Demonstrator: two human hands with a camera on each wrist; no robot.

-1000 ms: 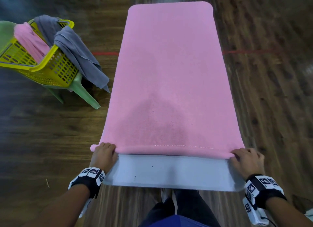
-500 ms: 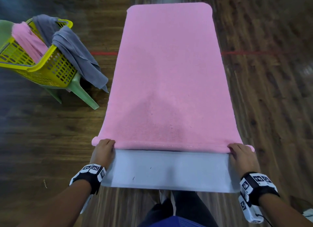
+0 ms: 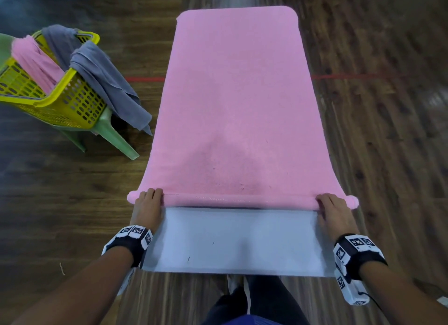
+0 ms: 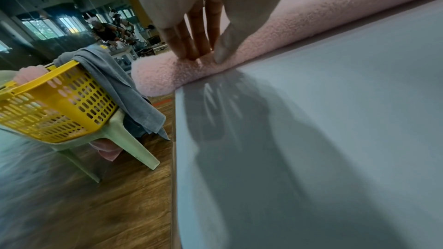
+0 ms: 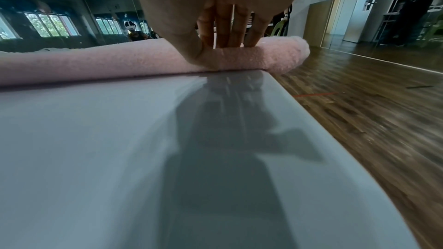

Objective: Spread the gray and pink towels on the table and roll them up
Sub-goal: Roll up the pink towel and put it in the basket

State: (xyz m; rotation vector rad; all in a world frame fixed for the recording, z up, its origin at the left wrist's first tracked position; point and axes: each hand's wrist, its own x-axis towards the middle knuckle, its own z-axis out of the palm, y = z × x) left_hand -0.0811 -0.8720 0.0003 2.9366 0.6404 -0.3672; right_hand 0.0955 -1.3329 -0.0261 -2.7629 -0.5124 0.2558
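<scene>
On the pale grey table [image 3: 232, 242] over a wooden floor, I see the fluffy pink towel [image 3: 237, 101] spread flat, its near edge rolled. My left hand [image 3: 148, 209] and right hand [image 3: 335, 213] press it with straight fingers, gripping nothing. A grey towel [image 3: 106, 82] hangs from the yellow plastic basket [image 3: 70, 99] well to the left.

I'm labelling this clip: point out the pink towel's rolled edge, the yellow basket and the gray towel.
Rolled edge [image 3: 242, 199], head view: middle of the pink roll between the hands.
Yellow basket [image 3: 80, 101], head view: its perforated side wall.
Gray towel [image 3: 109, 82], head view: the fold draped over the basket's rim.
</scene>
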